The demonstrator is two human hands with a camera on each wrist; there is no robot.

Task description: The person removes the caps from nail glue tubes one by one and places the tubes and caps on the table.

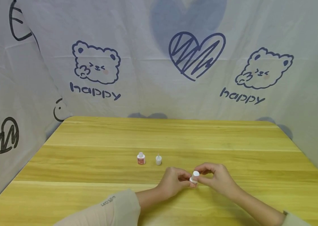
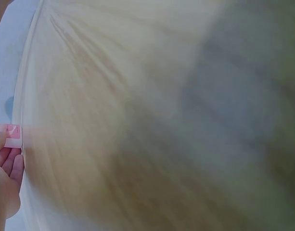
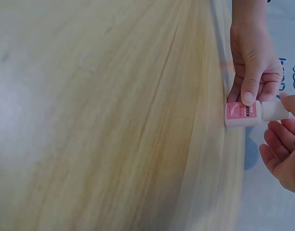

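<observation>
While the far bottle [image 1: 141,159] stands uncapped, a loose cap [image 1: 158,161] near its right, the near bottle [image 1: 193,185] at right seems unfinished: the left hand [image 1: 172,182] pinches its body, the right hand [image 1: 218,179] its white cap [image 1: 195,174]; whether that is loosened, I cannot tell.

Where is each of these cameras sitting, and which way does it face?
Head: worn on the head, facing forward and down at the table; the left hand, right hand and sleeves show.
Left wrist: on that wrist, seeing the table sideways; the left hand shows at the left edge, holding a small bottle.
Right wrist: on that wrist, seeing the table sideways too; both hands show at the right edge.
Shared: head and right wrist views both show two hands at that bottle.
</observation>
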